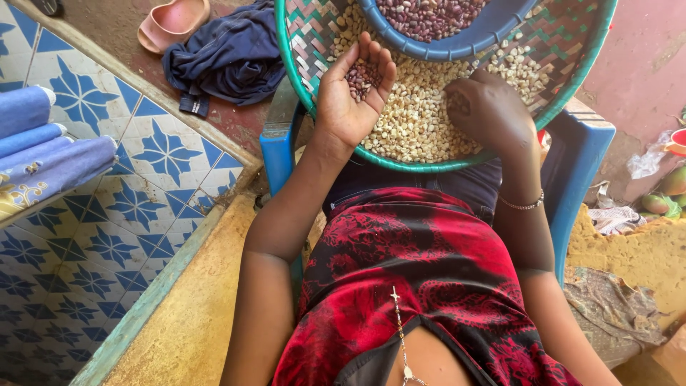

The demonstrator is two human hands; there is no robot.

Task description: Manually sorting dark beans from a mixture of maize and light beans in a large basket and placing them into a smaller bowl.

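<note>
Beans [363, 76] cupped in left hand [350, 96] — corn-filled basket [296, 68]

Woven tray [572, 64]: green rim, green-red-cream checks. On it: pale cream kernels [421, 121], blue bowl [457, 43] of maroon beans [429, 14]. Left of it: navy cloth [229, 57], blue-white star-patterned tiles [107, 236].

Left hand [355, 89]: palm up, cupped, holding dark red beans [363, 75]. Right hand [487, 111]: palm down, fingers in pale maize kernels [418, 118]. Green-rimmed woven tray [304, 50] resting on lap, carrying blue bowl [457, 44] of reddish beans. Blue plastic chair [582, 161] beneath. Pink sandal [171, 21] and dark cloth [229, 57] lying on floor beyond
</note>
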